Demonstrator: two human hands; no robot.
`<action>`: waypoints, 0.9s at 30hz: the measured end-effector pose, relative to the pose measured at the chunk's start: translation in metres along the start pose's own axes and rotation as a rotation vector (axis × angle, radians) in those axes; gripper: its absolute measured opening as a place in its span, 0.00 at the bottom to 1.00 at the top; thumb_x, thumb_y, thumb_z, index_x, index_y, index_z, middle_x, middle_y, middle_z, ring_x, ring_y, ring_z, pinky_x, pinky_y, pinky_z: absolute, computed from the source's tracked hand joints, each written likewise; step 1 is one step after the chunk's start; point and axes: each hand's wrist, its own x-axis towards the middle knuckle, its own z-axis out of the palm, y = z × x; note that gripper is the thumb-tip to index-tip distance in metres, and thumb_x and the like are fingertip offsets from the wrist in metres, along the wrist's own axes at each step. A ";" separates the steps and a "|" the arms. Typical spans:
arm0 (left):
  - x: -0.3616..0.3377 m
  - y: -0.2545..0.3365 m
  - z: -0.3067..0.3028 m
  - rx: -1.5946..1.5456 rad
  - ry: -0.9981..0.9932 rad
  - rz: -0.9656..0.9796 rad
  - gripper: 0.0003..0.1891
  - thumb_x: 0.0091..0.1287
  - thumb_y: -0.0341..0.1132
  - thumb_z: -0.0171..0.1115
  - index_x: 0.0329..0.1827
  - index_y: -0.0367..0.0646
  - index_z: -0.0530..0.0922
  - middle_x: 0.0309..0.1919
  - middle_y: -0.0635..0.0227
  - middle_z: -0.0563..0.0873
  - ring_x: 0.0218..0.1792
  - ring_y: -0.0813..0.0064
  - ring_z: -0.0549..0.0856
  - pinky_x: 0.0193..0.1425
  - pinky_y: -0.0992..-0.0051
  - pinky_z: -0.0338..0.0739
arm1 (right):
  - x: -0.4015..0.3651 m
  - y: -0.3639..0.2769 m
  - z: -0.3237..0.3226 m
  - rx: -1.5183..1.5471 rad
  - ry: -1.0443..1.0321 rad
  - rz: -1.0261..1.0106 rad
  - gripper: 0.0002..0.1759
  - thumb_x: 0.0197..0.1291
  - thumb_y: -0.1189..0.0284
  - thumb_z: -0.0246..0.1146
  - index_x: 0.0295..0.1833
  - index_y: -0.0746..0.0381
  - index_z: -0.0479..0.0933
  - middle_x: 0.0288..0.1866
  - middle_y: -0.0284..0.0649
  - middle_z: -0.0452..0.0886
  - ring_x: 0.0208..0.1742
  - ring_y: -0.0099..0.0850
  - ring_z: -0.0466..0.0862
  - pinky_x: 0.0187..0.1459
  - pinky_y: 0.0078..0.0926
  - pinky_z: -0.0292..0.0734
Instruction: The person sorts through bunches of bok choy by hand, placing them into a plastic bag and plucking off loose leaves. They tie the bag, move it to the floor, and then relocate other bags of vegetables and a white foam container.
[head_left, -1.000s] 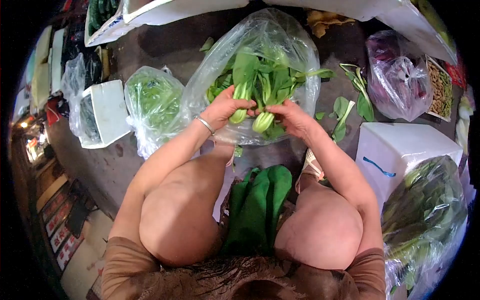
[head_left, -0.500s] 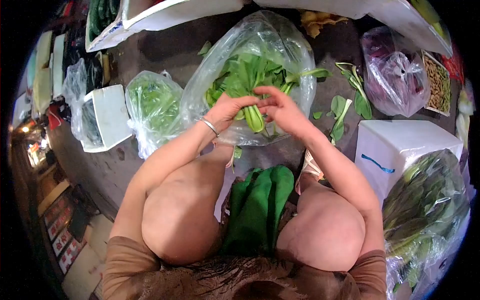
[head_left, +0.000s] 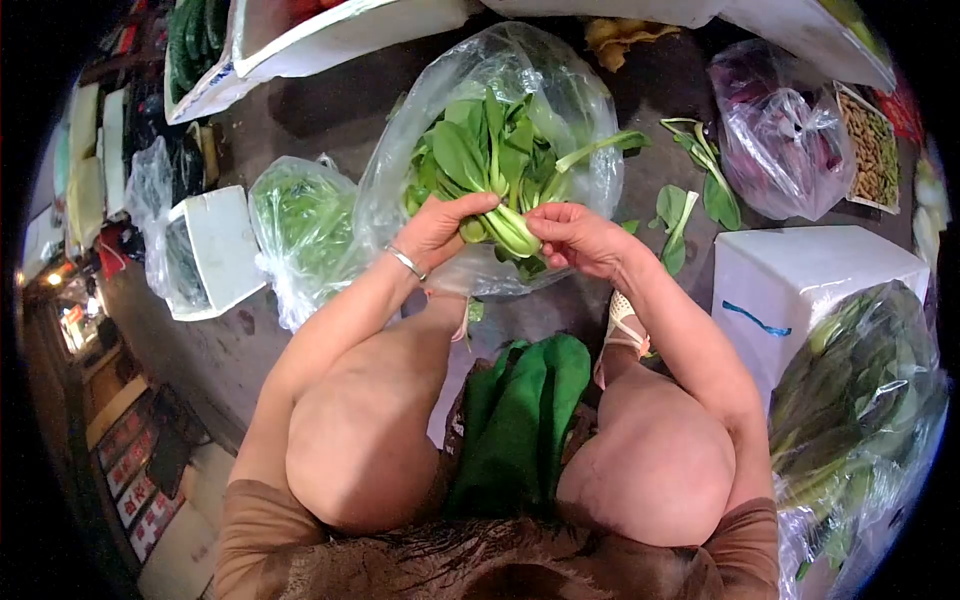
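Observation:
A leafy green vegetable with a pale base lies between my hands, its leaves pointing away from me. My left hand, with a bracelet at the wrist, is closed around its left side, thumb on top. At the base's right side, my right hand has its thumb and fingertips pinched on the vegetable. Both hands are over the near part of an open clear plastic bag, which holds more loose greens. One stalk sticks out over the bag's right side.
Loose leaves lie on the ground at the right, near a white foam box. Bagged purple vegetables stand behind it. At the left are a bag of greens and another foam box. Foam crates line the far side.
My right hand has moved slightly right and down, its fingers now pinched at the base. The vegetable has tilted, its base pointing more to the right.

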 end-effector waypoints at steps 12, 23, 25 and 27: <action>0.001 0.002 0.001 0.041 -0.094 0.030 0.21 0.63 0.25 0.63 0.60 0.32 0.73 0.54 0.57 0.83 0.53 0.66 0.83 0.62 0.67 0.78 | -0.008 -0.007 0.000 0.040 0.044 -0.082 0.14 0.65 0.65 0.64 0.52 0.60 0.78 0.34 0.26 0.78 0.28 0.15 0.76 0.33 0.23 0.85; -0.010 0.010 0.009 0.164 -0.222 0.045 0.23 0.57 0.27 0.69 0.57 0.34 0.75 0.51 0.59 0.84 0.51 0.67 0.84 0.61 0.66 0.77 | -0.019 -0.019 0.021 -0.088 0.091 0.115 0.17 0.65 0.53 0.61 0.45 0.56 0.80 0.31 0.26 0.79 0.28 0.17 0.75 0.29 0.16 0.73; -0.008 0.010 0.008 0.172 -0.220 0.044 0.23 0.57 0.27 0.69 0.57 0.34 0.75 0.51 0.60 0.84 0.51 0.67 0.84 0.61 0.67 0.77 | -0.011 -0.010 0.017 -0.100 0.046 0.032 0.16 0.65 0.53 0.62 0.43 0.55 0.80 0.30 0.25 0.79 0.28 0.16 0.74 0.28 0.16 0.70; -0.009 0.009 0.007 0.176 -0.214 0.043 0.24 0.56 0.27 0.70 0.57 0.34 0.75 0.51 0.60 0.84 0.51 0.67 0.84 0.61 0.68 0.77 | -0.006 -0.005 0.013 -0.170 -0.015 -0.126 0.15 0.64 0.53 0.63 0.40 0.54 0.81 0.28 0.23 0.78 0.27 0.15 0.71 0.25 0.18 0.62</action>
